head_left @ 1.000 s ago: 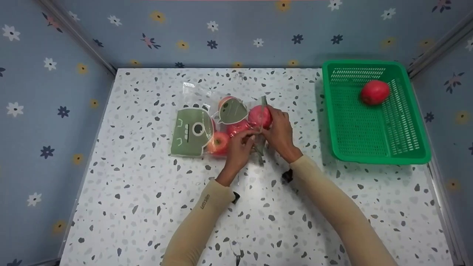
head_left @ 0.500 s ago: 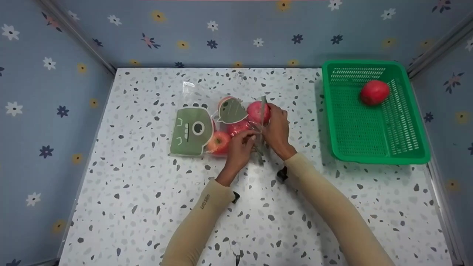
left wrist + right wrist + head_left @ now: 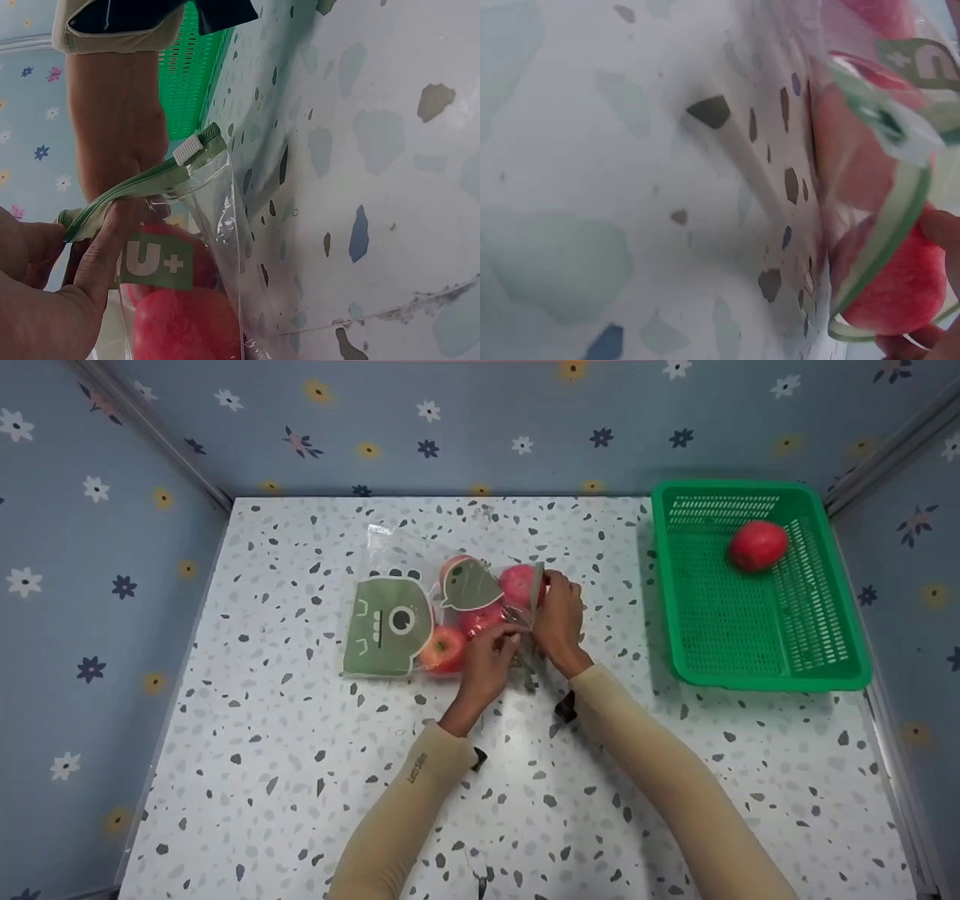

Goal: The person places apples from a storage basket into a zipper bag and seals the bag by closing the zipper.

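A clear zip bag (image 3: pixel 386 622) with a green one-eyed monster print lies on the speckled table, several red apples inside. My left hand (image 3: pixel 487 664) pinches the near side of its mouth; the left wrist view shows the green zip strip (image 3: pixel 142 180) between thumb and fingers, with a white slider (image 3: pixel 187 150) at its far end. At the mouth's far side, my right hand (image 3: pixel 561 615) has its fingers curled round an apple (image 3: pixel 892 285). That apple sits in the mouth, with the green strip crossing it. Apples deeper in the bag are partly hidden by the print and my left hand.
A green plastic basket (image 3: pixel 664 585) stands at the right of the table, with one red fruit (image 3: pixel 759 546) in it. Flower-patterned walls (image 3: pixel 480 427) close off the back and both sides.
My right hand has shifted slightly left, and the apple at the mouth has moved a little left and farther into the bag. The left hand has kept its hold on the mouth.
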Demonstrator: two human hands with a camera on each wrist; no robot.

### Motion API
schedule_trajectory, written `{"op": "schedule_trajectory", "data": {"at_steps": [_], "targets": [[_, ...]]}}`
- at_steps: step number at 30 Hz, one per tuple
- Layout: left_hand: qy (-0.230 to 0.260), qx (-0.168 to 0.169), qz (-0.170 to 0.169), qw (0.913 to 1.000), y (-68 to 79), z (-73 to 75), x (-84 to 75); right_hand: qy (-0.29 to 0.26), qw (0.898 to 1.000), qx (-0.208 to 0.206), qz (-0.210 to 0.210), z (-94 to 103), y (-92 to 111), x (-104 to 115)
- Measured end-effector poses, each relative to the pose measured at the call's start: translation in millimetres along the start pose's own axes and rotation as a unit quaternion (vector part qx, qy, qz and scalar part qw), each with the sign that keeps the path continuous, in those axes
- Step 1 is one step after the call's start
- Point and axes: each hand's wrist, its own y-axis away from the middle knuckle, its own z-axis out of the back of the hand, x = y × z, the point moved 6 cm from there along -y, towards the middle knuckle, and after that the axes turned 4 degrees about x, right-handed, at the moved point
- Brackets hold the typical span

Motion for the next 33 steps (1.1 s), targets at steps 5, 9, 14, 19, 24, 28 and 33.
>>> {"op": "schedule_trajectory", "data": {"at_steps": [5, 9, 14, 19, 24, 28, 33], "targets": [[-0.012, 0.001, 0.01, 0.9999, 0.9, -0.3, 2.7, -0.027, 0.999, 0.016, 0.011, 2.8, 0, -3], [-0.017, 0.001, 0.007, 0.9998, 0.5, 0.3, 1.8, -0.031, 0.999, 0.024, 0.022, 2.1, 1, -4], [-0.022, 0.003, -0.013, 0.9997, -0.1, 1.5, -0.9, -0.03, 0.999, 0.029, 0.031, -0.4, 4, 0], [-0.02, 0.01, -0.013, 0.9997, 0.2, 1.0, -0.1, -0.031, 0.997, 0.017, 0.067, -2.4, 5, 7], [-0.012, 0.012, -0.005, 0.9998, -0.3, 1.3, -1.6, -0.047, 0.996, 0.009, 0.075, -7.6, 6, 9], [-0.005, 0.01, -0.003, 0.9999, -0.3, 1.8, -2.1, -0.06, 0.996, 0.013, 0.061, -11.7, 4, 9], [0.008, 0.007, 0.001, 0.9999, 0.9, 3.0, -1.9, -0.059, 0.992, 0.011, 0.112, -11.2, 5, 11]]}}
